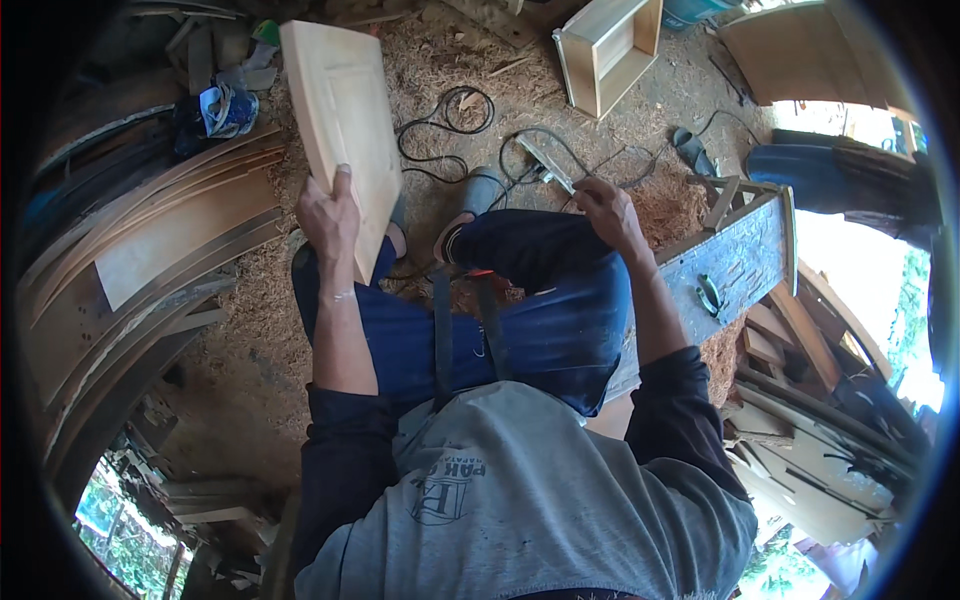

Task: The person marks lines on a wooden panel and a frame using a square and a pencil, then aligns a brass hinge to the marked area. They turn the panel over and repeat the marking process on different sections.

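A pale wooden panel (345,110), probably a cabinet door or drawer front with a raised centre, stands on edge before my left knee. My left hand (330,218) grips its near left edge, thumb along the face and fingers behind it. My right hand (612,212) is raised above my right knee, its fingers closed. At its fingertips is the end of a long, narrow, pale strip-like thing (545,160). Whether the strip is in my fingers or lies on the floor beyond them, I cannot tell.
A worn wooden bench (735,255) stands at my right, a small dark curved thing (710,296) on it. Black cable (447,108) loops across the shaving-strewn floor. An open wooden box (608,55) stands far ahead. Stacked boards (160,235) line the left; scrap wood (815,430) lies right.
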Motion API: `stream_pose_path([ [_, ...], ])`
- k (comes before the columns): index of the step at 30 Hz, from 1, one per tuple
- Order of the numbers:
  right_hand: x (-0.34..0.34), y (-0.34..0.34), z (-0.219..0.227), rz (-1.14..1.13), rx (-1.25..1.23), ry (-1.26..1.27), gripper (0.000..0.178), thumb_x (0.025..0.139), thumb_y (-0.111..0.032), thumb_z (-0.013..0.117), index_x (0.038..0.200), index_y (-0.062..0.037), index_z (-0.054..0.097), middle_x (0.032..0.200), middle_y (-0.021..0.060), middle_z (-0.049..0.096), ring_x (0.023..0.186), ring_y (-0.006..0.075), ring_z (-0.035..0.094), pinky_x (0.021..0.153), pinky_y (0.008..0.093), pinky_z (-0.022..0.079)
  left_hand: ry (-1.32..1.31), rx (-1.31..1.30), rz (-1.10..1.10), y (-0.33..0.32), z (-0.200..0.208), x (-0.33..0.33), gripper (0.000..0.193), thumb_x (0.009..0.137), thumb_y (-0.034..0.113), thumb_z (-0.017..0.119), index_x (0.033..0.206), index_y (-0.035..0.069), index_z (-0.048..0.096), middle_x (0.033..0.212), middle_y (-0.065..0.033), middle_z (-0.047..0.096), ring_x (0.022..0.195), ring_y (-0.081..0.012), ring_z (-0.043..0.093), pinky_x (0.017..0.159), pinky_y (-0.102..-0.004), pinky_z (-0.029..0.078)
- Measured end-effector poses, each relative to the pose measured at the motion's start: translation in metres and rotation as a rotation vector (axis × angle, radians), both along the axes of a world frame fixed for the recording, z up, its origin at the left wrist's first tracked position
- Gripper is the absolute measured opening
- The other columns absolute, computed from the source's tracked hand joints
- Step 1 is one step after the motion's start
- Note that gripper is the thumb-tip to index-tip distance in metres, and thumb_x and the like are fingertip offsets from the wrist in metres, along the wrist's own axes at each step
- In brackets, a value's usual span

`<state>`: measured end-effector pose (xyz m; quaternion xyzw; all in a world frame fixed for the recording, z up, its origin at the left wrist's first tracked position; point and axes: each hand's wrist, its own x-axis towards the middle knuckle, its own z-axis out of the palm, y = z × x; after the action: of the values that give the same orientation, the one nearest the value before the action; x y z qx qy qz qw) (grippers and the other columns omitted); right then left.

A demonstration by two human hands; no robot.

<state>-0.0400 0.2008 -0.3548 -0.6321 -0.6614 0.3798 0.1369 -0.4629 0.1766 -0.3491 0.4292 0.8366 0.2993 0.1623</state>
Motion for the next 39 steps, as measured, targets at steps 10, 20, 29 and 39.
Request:
stream_pose_path([
  [10,-0.121,0.146,-0.242,0.506,0.019,-0.221,0.033,0.089,-0.022,0.067,0.119,-0.0078,0.071,0.106,0.0236,0.072,0.105,0.0422,0.068,0.090,0.0490,0.054,-0.033,0.227,0.387,0.074,-0.051,-0.083,0.042,0.095,0.033,0.072,0.114,-0.005,0.068,0.101,-0.0230,0.073,0.091,-0.0355,0.072,0.081,-0.0439,0.054],
  [20,-0.390,0.188,-0.443,0.477,0.179,-0.361,0.040,0.095,-0.024,0.057,0.132,-0.0115,0.061,0.136,0.0173,0.063,0.130,0.0379,0.057,0.108,0.0568,0.041,-0.157,0.069,0.650,0.063,-0.070,-0.119,0.049,0.096,0.031,0.074,0.126,-0.007,0.066,0.116,-0.0186,0.071,0.098,-0.0244,0.068,0.085,-0.0383,0.056],
  [29,-0.292,0.202,-0.383,-0.176,0.279,-0.082,0.031,0.096,-0.019,0.058,0.125,-0.0067,0.055,0.113,0.0268,0.062,0.103,0.0496,0.059,0.089,0.0514,0.050,-0.214,-0.010,0.711,0.059,-0.076,-0.129,0.051,0.095,0.028,0.075,0.127,-0.009,0.063,0.118,-0.0208,0.069,0.099,-0.0265,0.069,0.082,-0.0375,0.058],
  [39,0.084,0.108,-0.425,0.045,-0.547,-1.022,0.045,0.090,-0.015,0.061,0.135,-0.0102,0.062,0.133,0.0256,0.064,0.114,0.0421,0.067,0.098,0.0511,0.052,-0.187,-0.098,0.641,0.052,-0.078,-0.134,0.062,0.091,0.036,0.079,0.136,-0.003,0.061,0.126,-0.0181,0.067,0.107,-0.0259,0.067,0.091,-0.0399,0.056],
])
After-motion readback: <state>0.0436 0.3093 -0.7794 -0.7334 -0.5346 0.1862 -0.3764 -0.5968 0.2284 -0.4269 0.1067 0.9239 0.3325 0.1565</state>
